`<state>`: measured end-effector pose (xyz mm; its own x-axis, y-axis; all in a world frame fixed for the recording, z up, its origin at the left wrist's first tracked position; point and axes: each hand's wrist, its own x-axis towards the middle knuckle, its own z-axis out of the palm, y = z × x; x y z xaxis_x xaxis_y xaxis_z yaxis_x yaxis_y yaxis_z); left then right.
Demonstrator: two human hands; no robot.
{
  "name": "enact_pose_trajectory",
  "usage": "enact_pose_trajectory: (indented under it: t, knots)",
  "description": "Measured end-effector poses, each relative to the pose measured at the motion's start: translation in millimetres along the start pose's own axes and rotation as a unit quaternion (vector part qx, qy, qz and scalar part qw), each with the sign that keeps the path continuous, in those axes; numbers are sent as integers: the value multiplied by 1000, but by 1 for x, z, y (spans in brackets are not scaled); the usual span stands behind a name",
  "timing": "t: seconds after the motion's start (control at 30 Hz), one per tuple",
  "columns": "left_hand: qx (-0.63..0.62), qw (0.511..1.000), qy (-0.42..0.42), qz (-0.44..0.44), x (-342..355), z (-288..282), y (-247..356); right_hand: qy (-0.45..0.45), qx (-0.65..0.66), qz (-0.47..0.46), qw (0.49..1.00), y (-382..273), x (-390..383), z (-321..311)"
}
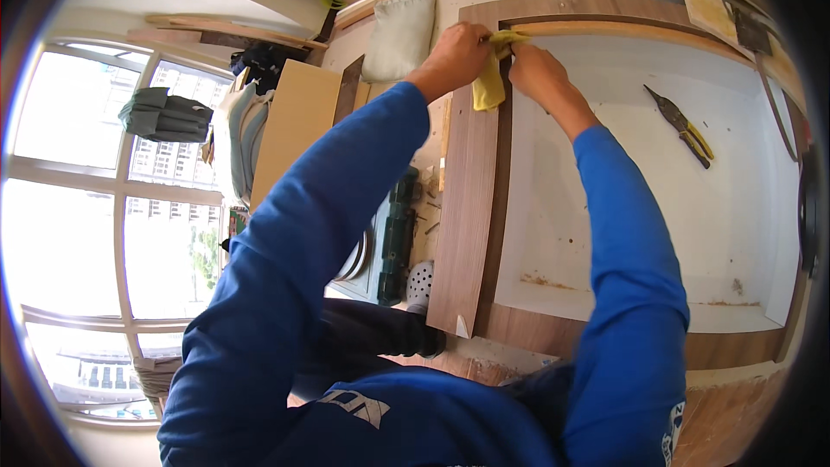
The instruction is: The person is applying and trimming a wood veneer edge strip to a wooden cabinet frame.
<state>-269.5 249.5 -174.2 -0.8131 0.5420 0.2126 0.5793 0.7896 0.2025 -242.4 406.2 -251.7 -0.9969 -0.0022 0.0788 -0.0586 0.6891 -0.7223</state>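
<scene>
A yellow cloth [488,90] hangs over the far left corner of a wood-grain frame [465,199] around a shallow white box. My left hand [456,54] is closed on the cloth's upper left part. On its other side my right hand [539,78] pinches the cloth too, above the frame's inner edge; its fingertips are partly hidden. Inside the box, to the right, lie snips [683,126] with yellow and black handles, apart from both hands.
Sawdust and crumbs dot the white box floor [622,233]. Left of the frame are a pale bag [399,35], a dark green case [399,238] and a light board [296,121]. A metal tool [752,33] rests by the far right corner. Tall windows [65,242] stand at left.
</scene>
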Motion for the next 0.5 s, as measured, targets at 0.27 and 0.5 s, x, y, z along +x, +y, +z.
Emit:
enact_pose_trajectory:
  t: [0.27, 0.5]
  knots:
    - [-72, 987, -143, -4, -97, -22, 44, -54, -25, -86, 995, 3, -105, -6]
    - [-14, 1000, 2, 21, 9, 12, -10, 10, -48, -35, 998, -4, 16, 0]
